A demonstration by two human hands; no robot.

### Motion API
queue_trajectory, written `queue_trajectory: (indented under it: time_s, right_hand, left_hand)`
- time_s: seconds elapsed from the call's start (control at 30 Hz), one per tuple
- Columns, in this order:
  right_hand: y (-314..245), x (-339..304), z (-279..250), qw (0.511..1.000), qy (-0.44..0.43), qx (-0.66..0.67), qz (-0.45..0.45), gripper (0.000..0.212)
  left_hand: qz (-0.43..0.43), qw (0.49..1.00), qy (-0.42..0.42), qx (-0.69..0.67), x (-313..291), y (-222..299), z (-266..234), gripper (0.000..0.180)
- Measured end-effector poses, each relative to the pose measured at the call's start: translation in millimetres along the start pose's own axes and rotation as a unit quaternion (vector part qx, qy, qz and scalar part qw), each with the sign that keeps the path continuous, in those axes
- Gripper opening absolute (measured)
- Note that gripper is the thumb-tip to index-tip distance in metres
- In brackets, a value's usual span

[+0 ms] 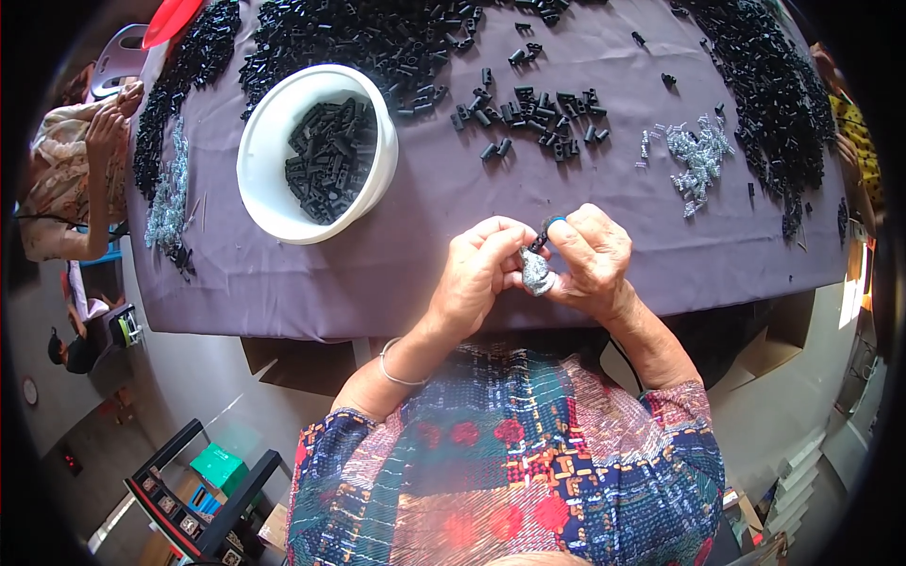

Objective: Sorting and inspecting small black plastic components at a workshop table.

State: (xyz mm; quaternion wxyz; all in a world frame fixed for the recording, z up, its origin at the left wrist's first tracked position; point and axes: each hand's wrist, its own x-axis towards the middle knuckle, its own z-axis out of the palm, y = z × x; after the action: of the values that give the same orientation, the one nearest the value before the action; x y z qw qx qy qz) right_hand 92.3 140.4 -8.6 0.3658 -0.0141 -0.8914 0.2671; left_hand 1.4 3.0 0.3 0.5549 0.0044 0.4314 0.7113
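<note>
My left hand (477,269) and my right hand (593,259) meet over the near edge of the cloth-covered table. Their fingers are closed around a small black plastic piece (539,241). Just below it, between the fingertips, is a grey speckled lump (537,274); whether it is held or is a wrapping on a finger, I cannot tell. A blue band (553,221) shows at a right finger. Beyond my hands lies a loose group of short black plastic pieces (543,118). Small silvery coils, like springs (698,158), are heaped to the right.
A white bucket (253,170) holding black pieces stands left on the purple cloth (425,189). Large black heaps (359,38) cover the far side, with another heap (769,104) at right. More silvery coils (168,203) lie far left. People sit at both sides, including a person's arm (97,179).
</note>
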Motion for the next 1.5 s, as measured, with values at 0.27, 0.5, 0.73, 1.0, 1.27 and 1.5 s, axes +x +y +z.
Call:
queue_trajectory:
  time_s: [0.27, 0.5, 0.73, 1.0, 1.27, 1.5]
  right_hand:
    - [0.6, -2.3, 3.1, 0.999, 0.024, -0.021, -0.020, 0.024]
    - [-4.4, -2.2, -1.0, 0.999, -0.035, 0.035, -0.004, 0.028]
    - [14.9, 17.2, -23.4, 0.996, -0.038, 0.048, 0.062, 0.038]
    - [41.4, 25.7, 2.6, 0.978, -0.092, -0.185, 0.015, 0.027]
    - [23.7, -2.3, -19.9, 0.995, -0.055, -0.078, 0.021, 0.028]
    - [29.0, -19.3, -39.2, 0.991, -0.023, -0.103, 0.088, 0.034]
  left_hand:
    - [-0.010, 0.999, 0.023, 0.020, -3.8, 6.0, 12.8, 0.020]
    - [-0.030, 0.998, -0.039, 0.043, -2.6, 2.2, -4.3, 0.018]
    - [0.230, 0.894, 0.069, 0.379, -45.8, 41.6, 2.8, 0.014]
    - [0.454, 0.557, 0.283, 0.635, -26.0, 109.5, -25.1, 0.015]
    - [0.479, 0.455, 0.307, 0.685, -19.6, 104.7, -32.9, 0.021]
    - [0.505, 0.546, 0.139, 0.654, -18.6, 52.1, -2.6, 0.025]
